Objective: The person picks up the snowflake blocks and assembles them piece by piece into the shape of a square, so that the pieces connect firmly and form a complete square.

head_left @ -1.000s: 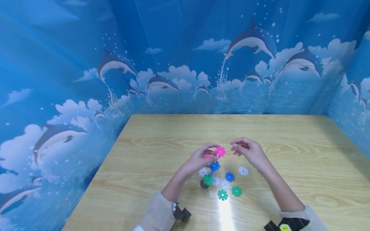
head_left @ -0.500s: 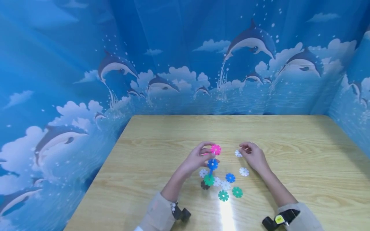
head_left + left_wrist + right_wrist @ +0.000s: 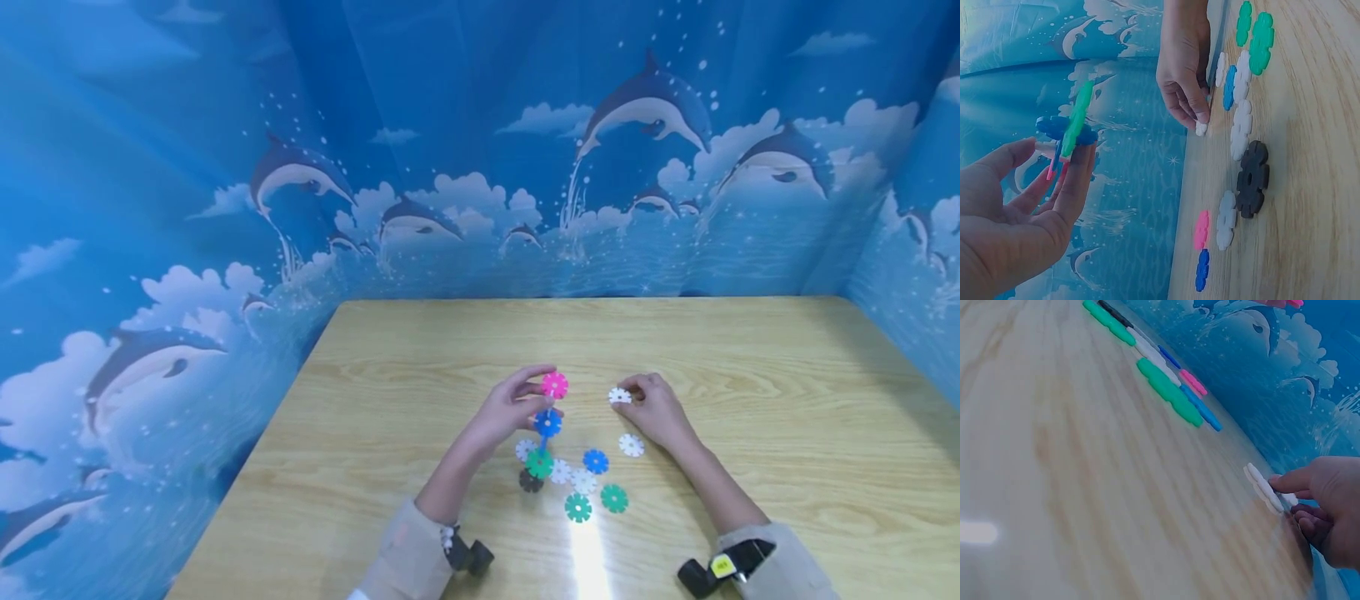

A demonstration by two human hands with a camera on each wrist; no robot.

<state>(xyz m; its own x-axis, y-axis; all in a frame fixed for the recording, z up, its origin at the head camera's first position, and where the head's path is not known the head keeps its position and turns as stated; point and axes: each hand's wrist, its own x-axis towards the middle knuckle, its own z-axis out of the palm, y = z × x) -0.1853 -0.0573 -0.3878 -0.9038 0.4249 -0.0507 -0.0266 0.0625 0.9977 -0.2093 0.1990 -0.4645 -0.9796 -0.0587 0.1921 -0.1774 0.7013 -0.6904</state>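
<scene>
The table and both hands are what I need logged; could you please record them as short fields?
Left hand: holds a joined set of discs, pink, blue and green among them
Right hand: pinches a single white disc
Surface: wood-grain table
Lying there: green discs, other white discs, blue discs, black disc, pink disc

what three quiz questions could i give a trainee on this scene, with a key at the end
1. True or false: the left hand holds only a single black disc.
2. What colour is the disc that the right hand pinches? A: black. B: white. C: green.
3. How many green discs lie on the table?

Key:
1. False: it holds a joined piece with pink, blue and green in it.
2. B.
3. Two; a third green one is part of the joined piece.
</scene>
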